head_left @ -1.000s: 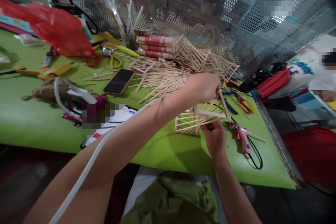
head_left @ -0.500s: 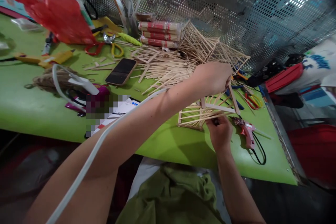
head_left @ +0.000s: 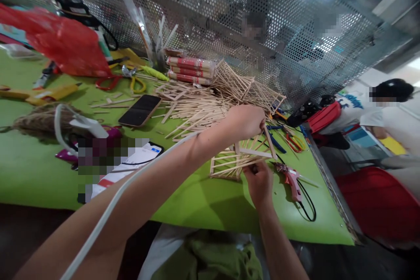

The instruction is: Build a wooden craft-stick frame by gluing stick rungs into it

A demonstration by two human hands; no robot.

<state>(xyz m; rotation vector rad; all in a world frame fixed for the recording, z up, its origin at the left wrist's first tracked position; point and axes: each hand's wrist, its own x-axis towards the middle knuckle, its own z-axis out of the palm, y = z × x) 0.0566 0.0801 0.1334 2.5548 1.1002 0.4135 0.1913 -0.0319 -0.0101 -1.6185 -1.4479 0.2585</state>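
Note:
A small frame of thin wooden sticks [head_left: 226,165] rests on the green table, with flat sticks along its upper right side. My left hand [head_left: 246,119] reaches over it from the left, fingers closed at the top of an upright flat stick [head_left: 271,142]. Lower down, my right hand [head_left: 259,179] grips the near side of the stick frame; its fingertips are partly hidden. To the right of my right hand lies a pink glue gun [head_left: 293,183] with a black cord. Behind my left hand are a pile of loose sticks [head_left: 200,106] and a larger stick structure [head_left: 241,82].
A phone [head_left: 140,110], twine [head_left: 42,120], a yellow glue gun [head_left: 54,94] and a red bag [head_left: 65,46] lie at the left. Pliers [head_left: 294,142] are at the right. A white cable crosses my left arm. People are beyond the mesh panel [head_left: 203,13] and at the right.
The camera view has tilted up and turned right, so the table things appear lower and further left. Both hands keep about the same hold on the stick frame.

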